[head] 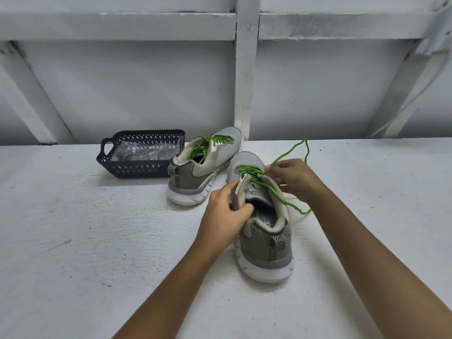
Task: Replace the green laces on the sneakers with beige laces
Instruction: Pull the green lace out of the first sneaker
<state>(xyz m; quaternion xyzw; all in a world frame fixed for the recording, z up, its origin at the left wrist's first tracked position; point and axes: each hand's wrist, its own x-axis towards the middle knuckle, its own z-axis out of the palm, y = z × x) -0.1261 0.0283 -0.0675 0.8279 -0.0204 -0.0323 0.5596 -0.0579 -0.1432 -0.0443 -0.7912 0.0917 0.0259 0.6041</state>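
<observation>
Unlacing step on near grey mesh sneaker [263,241], standing on white tabletop [97,241]. Grips its collar with curled left-hand fingers [241,212]; pinches thin green cord lace [249,170] with right-hand fingers [273,171]. Next probably needs pulling lace free, eyelet by eyelet.

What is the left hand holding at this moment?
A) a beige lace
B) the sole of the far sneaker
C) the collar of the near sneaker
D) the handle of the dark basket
C: the left hand grips the near sneaker at its collar, with the thumb inside the opening, while the right hand pinches the green lace.
</observation>
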